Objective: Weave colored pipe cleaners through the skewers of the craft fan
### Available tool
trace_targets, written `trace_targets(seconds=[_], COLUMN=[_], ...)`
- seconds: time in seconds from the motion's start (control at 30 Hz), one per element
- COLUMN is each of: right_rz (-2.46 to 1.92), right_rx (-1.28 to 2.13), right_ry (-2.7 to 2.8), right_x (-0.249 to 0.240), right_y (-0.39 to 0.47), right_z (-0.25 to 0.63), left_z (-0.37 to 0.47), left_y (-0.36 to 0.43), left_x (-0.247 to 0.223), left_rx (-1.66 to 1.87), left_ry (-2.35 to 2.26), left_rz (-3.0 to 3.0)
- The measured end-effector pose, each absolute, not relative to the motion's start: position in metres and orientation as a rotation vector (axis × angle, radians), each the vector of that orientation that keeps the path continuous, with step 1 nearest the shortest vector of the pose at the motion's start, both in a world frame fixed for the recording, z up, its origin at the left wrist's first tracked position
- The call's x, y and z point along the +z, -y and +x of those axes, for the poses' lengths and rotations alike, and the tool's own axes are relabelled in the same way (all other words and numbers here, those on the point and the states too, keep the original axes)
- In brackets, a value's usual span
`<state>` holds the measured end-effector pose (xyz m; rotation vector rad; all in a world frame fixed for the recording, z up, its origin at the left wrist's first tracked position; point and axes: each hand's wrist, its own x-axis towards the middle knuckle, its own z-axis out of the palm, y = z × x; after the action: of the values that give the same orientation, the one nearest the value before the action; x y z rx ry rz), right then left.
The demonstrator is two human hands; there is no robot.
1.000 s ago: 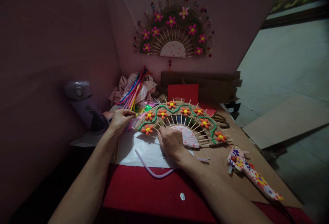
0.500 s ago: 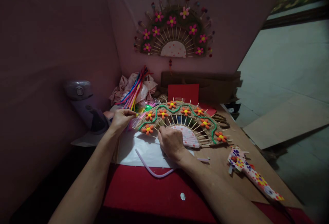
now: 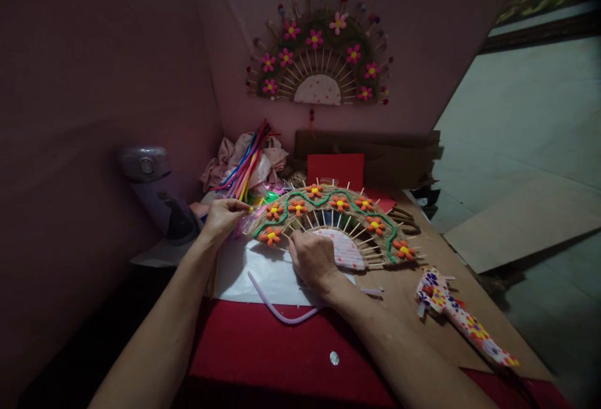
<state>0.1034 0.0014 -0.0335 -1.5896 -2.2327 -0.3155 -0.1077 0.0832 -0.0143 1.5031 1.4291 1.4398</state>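
Note:
A half-round fan of sticks and twine (image 3: 323, 199), with orange flowers and a wavy green strip, leans tilted over the table. My right hand (image 3: 313, 258) is closed on its lower left part, beside the white spotted half-circle (image 3: 345, 249) at its base. At the fan's left end, my left hand (image 3: 223, 218) pinches a small yellow piece (image 3: 251, 209) close to the stick tips. Whether that piece touches a stick, I cannot tell. Below my right hand, a bent lilac pipe cleaner (image 3: 272, 312) lies across a white sheet (image 3: 239, 277) and the red table cover.
A finished-looking fan with pink flowers (image 3: 323, 39) hangs on the wall. Coloured pipe cleaners (image 3: 248, 165) and crumpled cloth lie behind my left hand. A tumbler (image 3: 157, 196) stands left. Right, a flower-patterned covered tool (image 3: 462, 318) rests on brown cardboard (image 3: 399, 321).

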Motion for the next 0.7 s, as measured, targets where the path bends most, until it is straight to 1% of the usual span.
trace_targets(seconds=[0.37, 0.7], right_rz=[-1.597, -1.574], right_rx=[-0.293, -0.269], right_ry=[2.245, 2.241], right_x=[-0.0318, -0.0313], right_y=[-0.0005, -0.0001], right_z=[0.1034, 0.1035], left_z=[-0.1103, -0.1079], left_y=[-0.0839, -0.0808], left_x=[-0.0151, -0.0122], left_rx=[1.43, 1.558], left_ry=[-1.452, -1.57], left_rz=[1.521, 1.539])
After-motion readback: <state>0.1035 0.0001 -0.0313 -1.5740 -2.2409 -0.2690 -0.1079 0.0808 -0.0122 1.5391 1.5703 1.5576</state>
